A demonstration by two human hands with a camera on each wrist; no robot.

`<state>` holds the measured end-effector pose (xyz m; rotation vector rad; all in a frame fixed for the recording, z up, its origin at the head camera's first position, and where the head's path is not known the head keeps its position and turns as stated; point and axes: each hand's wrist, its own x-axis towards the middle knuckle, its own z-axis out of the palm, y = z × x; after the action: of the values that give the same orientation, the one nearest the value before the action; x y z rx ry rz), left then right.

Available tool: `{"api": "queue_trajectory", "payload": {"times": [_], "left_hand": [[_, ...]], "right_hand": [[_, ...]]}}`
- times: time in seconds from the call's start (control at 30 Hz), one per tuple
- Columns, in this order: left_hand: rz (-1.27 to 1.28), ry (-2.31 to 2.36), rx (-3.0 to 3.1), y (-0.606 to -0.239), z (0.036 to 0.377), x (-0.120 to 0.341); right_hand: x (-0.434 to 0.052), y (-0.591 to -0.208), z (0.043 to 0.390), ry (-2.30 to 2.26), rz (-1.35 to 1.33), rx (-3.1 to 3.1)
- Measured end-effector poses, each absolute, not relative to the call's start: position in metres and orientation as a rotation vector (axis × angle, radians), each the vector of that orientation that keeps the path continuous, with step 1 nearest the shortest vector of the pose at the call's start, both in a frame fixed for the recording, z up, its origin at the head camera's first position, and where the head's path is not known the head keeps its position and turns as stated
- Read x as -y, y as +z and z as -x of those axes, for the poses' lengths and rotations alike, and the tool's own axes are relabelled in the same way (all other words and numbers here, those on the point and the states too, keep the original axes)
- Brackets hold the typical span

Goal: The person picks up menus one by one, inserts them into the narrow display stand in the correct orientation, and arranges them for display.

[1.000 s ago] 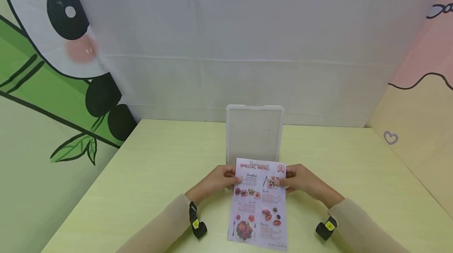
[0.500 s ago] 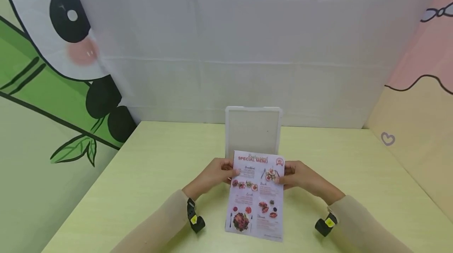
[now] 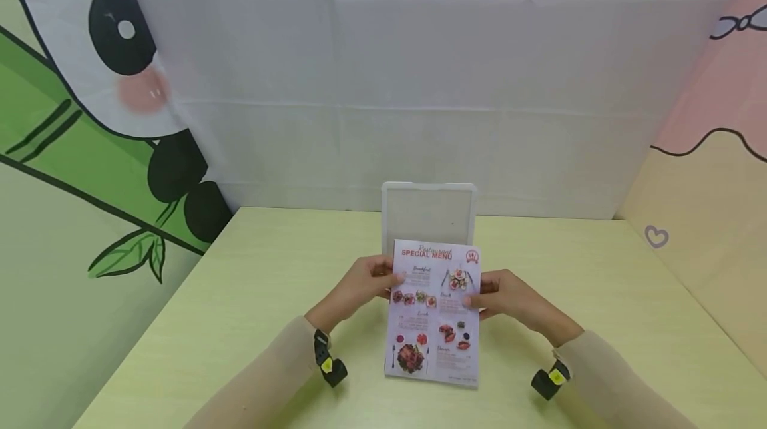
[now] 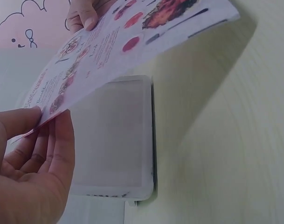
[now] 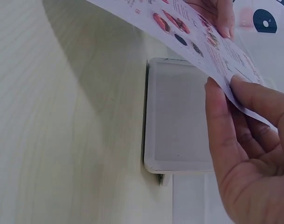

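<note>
While both hands (image 3: 361,284) (image 3: 514,299) pinch its edges, the menu (image 3: 433,314) is between them.

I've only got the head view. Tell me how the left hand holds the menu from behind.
Observer: The left wrist view shows the left hand with its fingers curled behind the menu, the thumb on the printed face.

Operator: The menu blocks the bottom of the white frame. Describe it.

Observer: In the right wrist view, its lower corner is rounded and sits right by the table.

Operator: Check the frame's sides for marks.

Observer: The left wrist view shows small dark marks along the side edge nearest the left hand.
</note>
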<state>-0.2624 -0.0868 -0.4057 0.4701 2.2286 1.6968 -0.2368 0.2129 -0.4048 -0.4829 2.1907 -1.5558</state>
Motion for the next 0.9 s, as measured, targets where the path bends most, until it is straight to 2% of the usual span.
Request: {"api": "queue_trajectory", "payload": {"times": [0.9], "left_hand": [[-0.583,1.617,-2.267,-0.385,0.269,0.091]], "right_hand": [[-0.200,-0.372,0.244,-1.622,0.464,-2.308]]}}
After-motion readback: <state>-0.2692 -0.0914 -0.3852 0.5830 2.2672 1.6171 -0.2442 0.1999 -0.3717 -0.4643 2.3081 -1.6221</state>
